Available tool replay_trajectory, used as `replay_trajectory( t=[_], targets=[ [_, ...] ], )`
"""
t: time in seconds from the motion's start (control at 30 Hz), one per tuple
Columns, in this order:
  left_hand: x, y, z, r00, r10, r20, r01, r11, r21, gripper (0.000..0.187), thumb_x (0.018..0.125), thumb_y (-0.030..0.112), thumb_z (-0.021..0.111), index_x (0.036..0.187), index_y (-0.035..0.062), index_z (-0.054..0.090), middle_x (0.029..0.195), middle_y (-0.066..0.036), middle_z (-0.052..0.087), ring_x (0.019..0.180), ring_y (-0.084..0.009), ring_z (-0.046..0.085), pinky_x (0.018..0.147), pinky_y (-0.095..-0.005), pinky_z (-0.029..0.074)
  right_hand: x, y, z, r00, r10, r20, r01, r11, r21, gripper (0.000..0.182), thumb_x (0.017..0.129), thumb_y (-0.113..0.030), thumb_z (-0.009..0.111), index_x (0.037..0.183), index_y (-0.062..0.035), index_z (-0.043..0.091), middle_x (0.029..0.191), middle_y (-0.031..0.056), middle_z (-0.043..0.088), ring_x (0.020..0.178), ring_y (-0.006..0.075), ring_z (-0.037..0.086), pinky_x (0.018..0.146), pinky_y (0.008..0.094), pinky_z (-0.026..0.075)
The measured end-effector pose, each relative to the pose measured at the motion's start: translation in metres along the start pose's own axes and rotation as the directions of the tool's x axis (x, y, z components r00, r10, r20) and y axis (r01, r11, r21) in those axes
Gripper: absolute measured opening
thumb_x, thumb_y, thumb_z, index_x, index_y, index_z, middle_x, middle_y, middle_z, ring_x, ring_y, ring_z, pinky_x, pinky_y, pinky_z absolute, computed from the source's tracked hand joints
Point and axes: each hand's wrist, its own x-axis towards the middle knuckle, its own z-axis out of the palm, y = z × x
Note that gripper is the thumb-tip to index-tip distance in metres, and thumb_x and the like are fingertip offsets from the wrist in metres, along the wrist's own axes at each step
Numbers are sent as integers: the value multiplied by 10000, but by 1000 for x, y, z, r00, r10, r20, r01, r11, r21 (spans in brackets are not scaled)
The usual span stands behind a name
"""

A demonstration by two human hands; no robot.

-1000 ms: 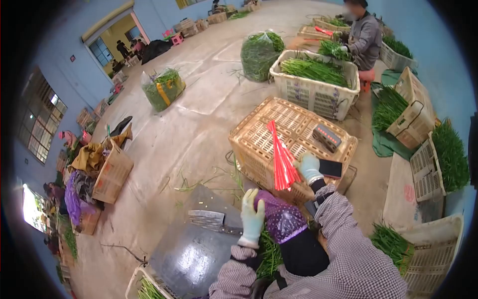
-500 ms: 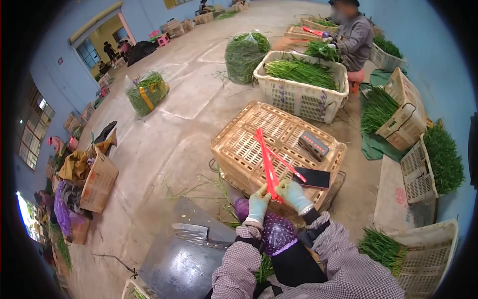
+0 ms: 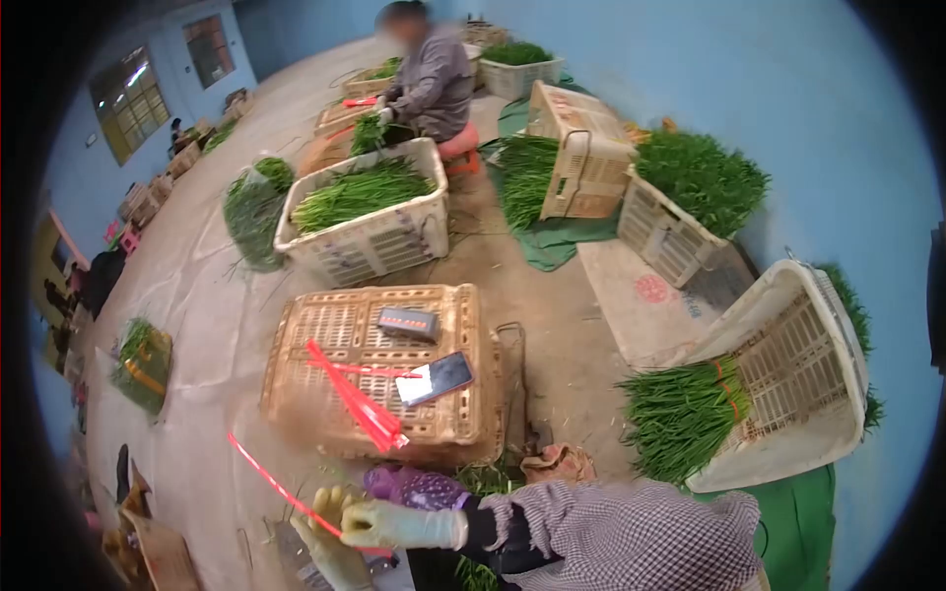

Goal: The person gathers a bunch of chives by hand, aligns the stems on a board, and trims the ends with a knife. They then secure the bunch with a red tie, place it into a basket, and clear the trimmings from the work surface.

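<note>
A long thin red plastic strip (image 3: 271,480) slants across both gloved hands, its free end reaching up and left. My right hand (image 3: 399,525) pinches it between closed fingers. Close beside it, my left hand (image 3: 333,540) has its fingers curled around the strip, partly behind the right hand. A bundle of red strips (image 3: 367,409) lies on the upturned brown plastic crate (image 3: 296,340) in front of me. On the same crate are a phone (image 3: 443,377) and a small grey box with orange lights (image 3: 407,325). Purple dotted fabric (image 3: 419,488) shows beyond my hands.
A white crate of green stalks (image 3: 365,251) stands behind the brown one, near a seated person (image 3: 434,84). At right, a tipped white crate (image 3: 788,364) holds a tied green bundle (image 3: 680,414). More greens-filled crates line the blue wall. Filled bags (image 3: 146,369) stand left.
The view has swung right. My hands have left the bundle of red strips on the crate and come back toward me with one strip drawn out.
</note>
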Motion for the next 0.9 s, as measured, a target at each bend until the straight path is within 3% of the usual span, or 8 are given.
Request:
replay_trajectory(
  t=[0.13, 0.2, 0.23, 0.37, 0.57, 0.7, 0.8, 0.9],
  targets=[
    [-78, 64, -83, 989, -144, -22, 143, 931, 336, 671, 1118, 475, 466, 1637, 76, 318, 1697, -138, 343, 1587, -315, 257, 1309, -507, 146, -9, 5, 100, 976, 92, 198, -123, 980, 155, 229, 1018, -291, 653, 956, -71, 631, 821, 60, 586, 813, 159, 585, 732, 341, 487],
    [-131, 85, -81, 972, 41, -230, 49, 925, 376, 600, 1112, 457, 494, 1502, 1, 460, 1413, -165, 538, 1289, -302, 492, 1123, -456, 362, -9, 16, 126, 639, -669, 380, 767, 591, -250, 188, 1001, -247, 654, 1025, -62, 671, 875, 86, 652, 836, 232, 627, 769, 367, 517],
    [-162, 97, -78, 915, 187, -358, -14, 901, 434, 580, 1107, 440, 521, 1366, -73, 602, 1129, -191, 733, 992, -288, 727, 937, -404, 579, -15, 0, 123, 833, -185, 521, 86, 974, 209, 170, 981, -201, 650, 1055, -58, 705, 933, 93, 699, 890, 284, 654, 809, 396, 537],
    [-268, 97, -86, 896, 44, -442, 108, 943, 314, 530, 1112, 349, 531, 1379, -106, 582, 1167, -239, 746, 915, -245, 762, 828, -313, 602, 11, -16, 160, 857, -335, 391, 426, 888, -172, 202, 1037, -245, 659, 1035, -53, 722, 987, 125, 711, 919, 257, 678, 795, 331, 542],
    [-358, 47, -63, 849, -271, -454, 288, 957, -33, 537, 1123, 338, 491, 1463, -75, 534, 1186, -191, 760, 807, -157, 753, 786, -257, 601, 25, -29, 238, 588, 161, 793, -267, 964, 2, 356, 1026, -320, 696, 1235, -34, 734, 1026, 7, 712, 897, 74, 620, 811, 263, 524],
    [-388, 0, -78, 940, -140, -312, 80, 977, -198, 560, 1130, 367, 472, 1486, -63, 519, 1211, -205, 751, 849, -196, 762, 840, -306, 609, 7, -10, 267, 456, -417, 786, 689, 724, -16, 309, 911, -100, 735, 1218, -101, 763, 1088, 81, 721, 944, 229, 666, 849, 325, 520],
    [-390, -19, -91, 909, -33, -416, -134, 921, -366, 586, 1114, 375, 508, 1505, -60, 493, 1414, -218, 643, 1184, -271, 696, 1059, -398, 545, -28, -13, 286, 414, -576, 705, 898, 384, -214, 458, 799, -78, 799, 1251, -136, 746, 1113, 94, 708, 920, 296, 666, 817, 361, 532],
    [-388, -46, -153, 713, 114, -691, -533, 729, -430, 514, 1114, 290, 500, 1458, -91, 515, 1489, -225, 579, 1339, -301, 605, 1129, -426, 496, -84, 27, 283, 305, -587, 750, 880, 474, 13, 509, 738, -88, 831, 1236, -139, 732, 1105, 65, 699, 866, 306, 669, 745, 402, 543]
  ],
)
